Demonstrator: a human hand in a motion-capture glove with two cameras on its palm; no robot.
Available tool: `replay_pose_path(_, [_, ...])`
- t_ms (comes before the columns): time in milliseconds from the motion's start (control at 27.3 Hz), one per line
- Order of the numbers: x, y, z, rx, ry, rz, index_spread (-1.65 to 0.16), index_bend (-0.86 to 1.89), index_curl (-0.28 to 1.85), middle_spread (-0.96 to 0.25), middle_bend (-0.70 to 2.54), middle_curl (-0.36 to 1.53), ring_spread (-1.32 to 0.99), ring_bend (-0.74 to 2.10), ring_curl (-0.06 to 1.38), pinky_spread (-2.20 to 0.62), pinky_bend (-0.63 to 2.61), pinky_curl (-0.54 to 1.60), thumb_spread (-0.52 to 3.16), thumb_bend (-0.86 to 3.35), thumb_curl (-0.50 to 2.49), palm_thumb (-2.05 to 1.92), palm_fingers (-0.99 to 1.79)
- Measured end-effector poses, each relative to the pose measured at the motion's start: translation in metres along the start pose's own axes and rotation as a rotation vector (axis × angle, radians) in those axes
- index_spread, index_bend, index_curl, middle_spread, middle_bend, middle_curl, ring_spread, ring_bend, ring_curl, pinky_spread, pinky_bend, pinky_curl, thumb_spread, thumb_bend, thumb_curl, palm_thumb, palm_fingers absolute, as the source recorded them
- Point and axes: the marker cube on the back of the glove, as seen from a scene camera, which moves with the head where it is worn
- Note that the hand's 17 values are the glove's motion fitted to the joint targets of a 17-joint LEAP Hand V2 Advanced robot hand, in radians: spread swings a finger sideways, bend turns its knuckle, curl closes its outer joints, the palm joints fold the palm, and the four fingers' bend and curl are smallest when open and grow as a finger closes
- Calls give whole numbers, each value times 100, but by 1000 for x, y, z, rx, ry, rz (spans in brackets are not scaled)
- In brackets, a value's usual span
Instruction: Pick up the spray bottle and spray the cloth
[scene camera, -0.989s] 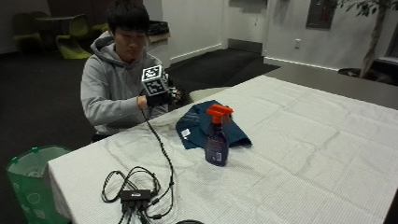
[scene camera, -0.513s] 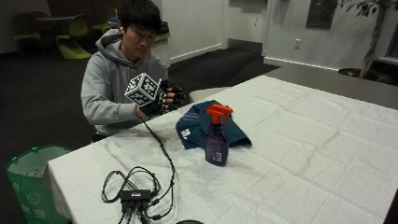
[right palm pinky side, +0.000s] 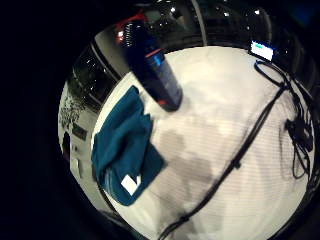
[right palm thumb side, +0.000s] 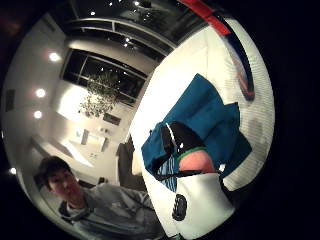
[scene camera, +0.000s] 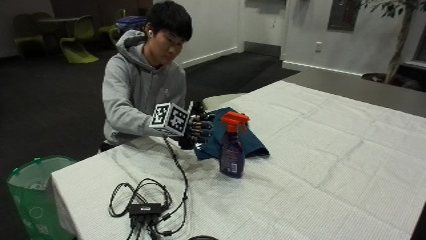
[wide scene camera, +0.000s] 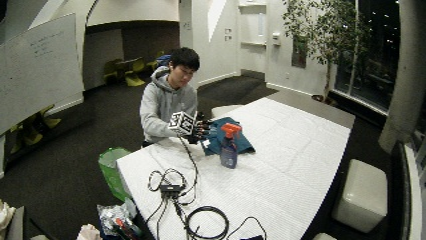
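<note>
Grip (scene camera: 198, 129) raised off the surface (scene camera: 319, 165), fingers spread, grasping nothing.
Spray bottle (scene camera: 232, 146) upright just beyond the fingertips, not yet touched; cloth (scene camera: 223, 137) crumpled behind it, probably set close so spraying needs little carrying.

The person (scene camera: 143, 85) wears a grey hoodie with a big hood and long sleeves. The right hand (scene camera: 198, 129) has a black glove with dark straps on it. In the thumb side palm view, white plastic sits by a fingertip (right palm thumb side: 196, 162).
</note>
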Motion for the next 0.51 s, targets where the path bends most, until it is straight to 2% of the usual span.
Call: replay_pose_path(513, [22,-83,28,167,-236,209,-33,9,10,4,20,28,3,35,29,21,54,35,95,-3,37,70,-8])
